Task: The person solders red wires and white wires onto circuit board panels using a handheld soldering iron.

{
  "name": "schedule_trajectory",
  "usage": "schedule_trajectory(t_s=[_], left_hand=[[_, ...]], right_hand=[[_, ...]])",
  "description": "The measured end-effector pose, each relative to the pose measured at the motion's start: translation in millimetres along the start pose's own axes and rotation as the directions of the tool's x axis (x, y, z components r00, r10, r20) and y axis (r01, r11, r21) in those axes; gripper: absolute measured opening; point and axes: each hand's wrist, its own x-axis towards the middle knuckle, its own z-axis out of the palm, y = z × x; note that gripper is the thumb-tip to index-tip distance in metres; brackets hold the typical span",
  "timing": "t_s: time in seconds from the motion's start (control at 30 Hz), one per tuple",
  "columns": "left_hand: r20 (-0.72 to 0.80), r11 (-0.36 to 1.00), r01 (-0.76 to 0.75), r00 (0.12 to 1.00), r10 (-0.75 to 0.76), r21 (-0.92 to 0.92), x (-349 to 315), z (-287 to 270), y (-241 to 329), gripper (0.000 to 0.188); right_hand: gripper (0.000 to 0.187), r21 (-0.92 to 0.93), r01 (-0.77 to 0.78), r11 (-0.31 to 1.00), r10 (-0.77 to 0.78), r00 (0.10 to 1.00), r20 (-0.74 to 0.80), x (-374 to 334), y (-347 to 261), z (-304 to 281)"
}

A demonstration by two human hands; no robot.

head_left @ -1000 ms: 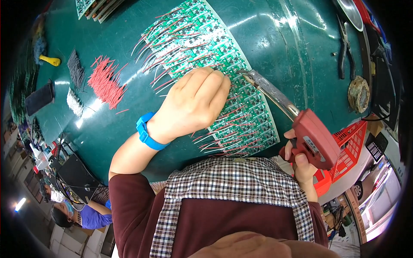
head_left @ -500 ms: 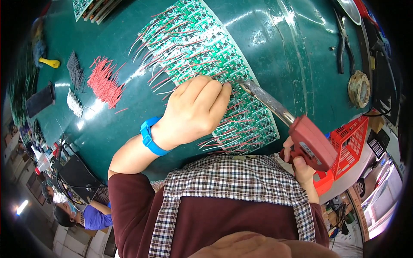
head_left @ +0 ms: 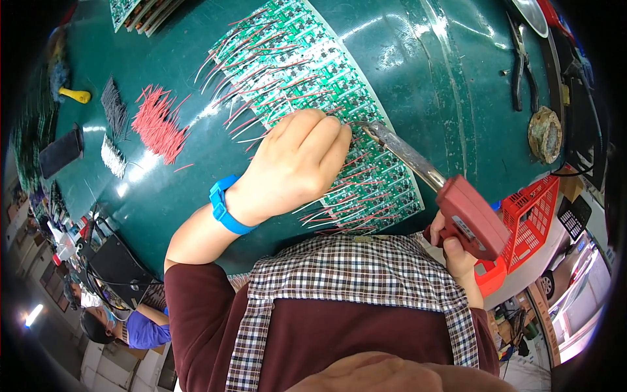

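Soldering iron (head_left: 460, 206) in right grip (head_left: 461, 257), board (head_left: 353, 91) edge beneath, tabletop (head_left: 418, 72) roomy; left grip (head_left: 295, 166) unclear

From where I stand I see a maroon top (head_left: 359, 330) under a checked apron (head_left: 346, 271) in white, black and brown. Its matching straps (head_left: 250, 346) run down either side of the chest. The left sleeve (head_left: 196, 297) is plain and ends near the elbow. A bright blue wristband (head_left: 226, 208) with a chunky blue clasp circles the left wrist; the left hand (head_left: 297, 160) and right hand (head_left: 461, 260) are bare.
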Motion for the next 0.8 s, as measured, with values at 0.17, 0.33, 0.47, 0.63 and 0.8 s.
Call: schedule_trajectory(t_s=[0.17, 0.33, 0.47, 0.63, 0.8], left_hand=[[-0.002, 0.999, -0.005, 1.0, 0.005, 0.047, -0.5, 1.1, 1.8, 0.027], [0.019, 0.996, -0.011, 1.0, 0.009, 0.084, 1.5, 0.1, 3.3, 0.027], [0.017, 0.996, -0.015, 1.0, 0.013, 0.093, 1.5, 0.4, 3.8, 0.027], [-0.007, 0.994, -0.024, 1.0, 0.024, 0.108, 1.5, 1.6, 3.1, 0.027], [-0.009, 0.993, -0.031, 0.999, 0.032, 0.118, 1.1, 2.6, 2.1, 0.027]], right_hand=[[0.08, -0.089, 0.051, 0.995, -0.046, 0.997, 0.065, 0.6, 2.2, -5.5], [0.079, -0.08, 0.08, 0.994, -0.074, 0.994, 0.077, 1.4, 3.2, -2.0], [0.081, -0.122, 0.041, 0.992, -0.028, 0.994, 0.108, 1.7, -2.8, 0.4], [0.084, -0.028, 0.109, 0.994, -0.108, 0.994, 0.033, 4.0, -7.5, 7.8], [0.074, -0.154, 0.12, 0.981, -0.117, 0.993, 0.031, 6.7, -12.0, 16.0]])
